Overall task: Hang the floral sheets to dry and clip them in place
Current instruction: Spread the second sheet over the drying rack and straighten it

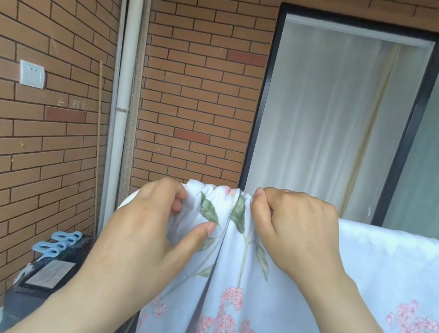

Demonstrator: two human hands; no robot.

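A white floral sheet [228,285] with pink blossoms and green leaves hangs over a rail that it hides, its top edge bunched into gathers between my hands. My left hand [155,219] grips the bunched cloth on the left, thumb and fingers curled round a fold. My right hand [290,231] grips the gathered top edge on the right. More of the white floral cloth [404,277] drapes along the rail to the right. Two light blue clips [59,243] lie on a dark box at the lower left.
A brick wall [49,32] runs along the left and behind, with a white socket plate [31,73] and a white pipe [126,70]. A thin stick [98,139] leans there. The dark box [51,270] sits on a low ledge. A sliding glass door [345,113] with white curtains stands behind.
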